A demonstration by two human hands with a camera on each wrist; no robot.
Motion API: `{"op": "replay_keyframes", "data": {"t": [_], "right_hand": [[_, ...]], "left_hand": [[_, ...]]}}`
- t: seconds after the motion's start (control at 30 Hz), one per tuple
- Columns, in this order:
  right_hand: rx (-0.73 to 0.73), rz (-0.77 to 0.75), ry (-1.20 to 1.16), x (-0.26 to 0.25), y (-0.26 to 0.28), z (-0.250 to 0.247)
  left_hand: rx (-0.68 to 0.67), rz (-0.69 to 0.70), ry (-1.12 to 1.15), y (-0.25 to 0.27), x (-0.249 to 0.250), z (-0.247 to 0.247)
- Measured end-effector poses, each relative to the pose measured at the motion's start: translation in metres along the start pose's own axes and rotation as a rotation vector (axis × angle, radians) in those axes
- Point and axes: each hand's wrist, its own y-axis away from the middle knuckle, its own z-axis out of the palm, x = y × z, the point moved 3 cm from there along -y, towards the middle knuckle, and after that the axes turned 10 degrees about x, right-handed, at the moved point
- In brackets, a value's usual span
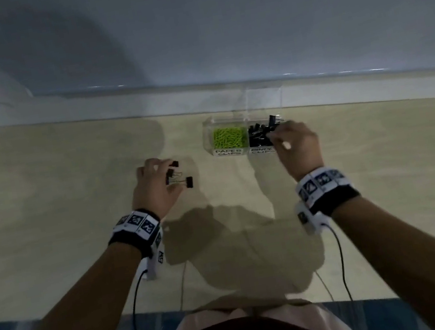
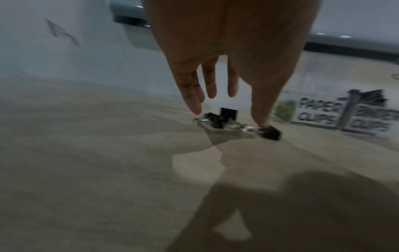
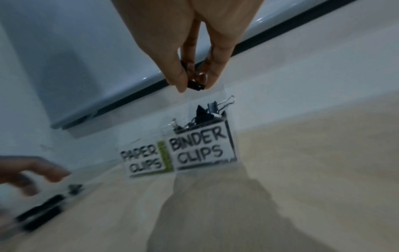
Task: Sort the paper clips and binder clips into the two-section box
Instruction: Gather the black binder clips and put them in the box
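Note:
A clear two-section box [image 1: 206,137] stands at the back of the table. Green paper clips [image 1: 228,137] fill its left section, labelled PAPER CLIPS, and black binder clips [image 1: 260,134] are heaped in its right one, labelled BINDER CLIPS [image 3: 197,148]. My right hand [image 1: 275,137] hovers just above the right section and pinches one small black binder clip [image 3: 195,85] between thumb and fingers. To the left of the box, three loose binder clips [image 1: 180,175] lie on the table. My left hand [image 1: 171,175] reaches down over them with straight fingers, and its thumb tip touches the nearest clip [image 2: 270,133].
The beige tabletop [image 1: 387,178] meets a pale wall ledge [image 1: 112,102] right behind the box. A cable from each wrist camera trails toward the near table edge [image 1: 62,311]. My hands and arms cast shadows on the table between them.

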Motion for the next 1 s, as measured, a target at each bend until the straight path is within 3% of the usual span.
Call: {"op": "replay_keyframes", "data": {"t": [0.13, 0.27, 0.4, 0.5, 0.63, 0.73, 1.0], "right_hand": [[-0.1, -0.067, 0.121, -0.007, -0.027, 0.026], [-0.222, -0.257, 0.037, -0.064, -0.002, 0.059], [-0.773, -0.189, -0.018, -0.114, 0.033, 0.109], [-0.945, -0.195, 0.072, -0.132, 0.037, 0.139], [-1.008, -0.278, 0.202, -0.132, 0.032, 0.154], [-0.976, -0.29, 0.175, -0.125, 0.034, 0.152], [-0.825, 0.049, 0.067, -0.087, 0.043, 0.126]], "left_hand": [[-0.15, -0.062, -0.026, -0.006, -0.024, -0.003], [-0.224, -0.008, -0.017, -0.011, -0.023, 0.003], [-0.183, -0.013, 0.032, -0.013, -0.023, 0.012], [-0.129, 0.028, 0.055, -0.011, -0.025, 0.016], [-0.071, 0.051, 0.157, -0.009, -0.023, 0.012], [-0.058, 0.047, 0.184, -0.005, -0.024, 0.009], [-0.151, -0.01, 0.171, 0.002, -0.029, 0.011]]}}
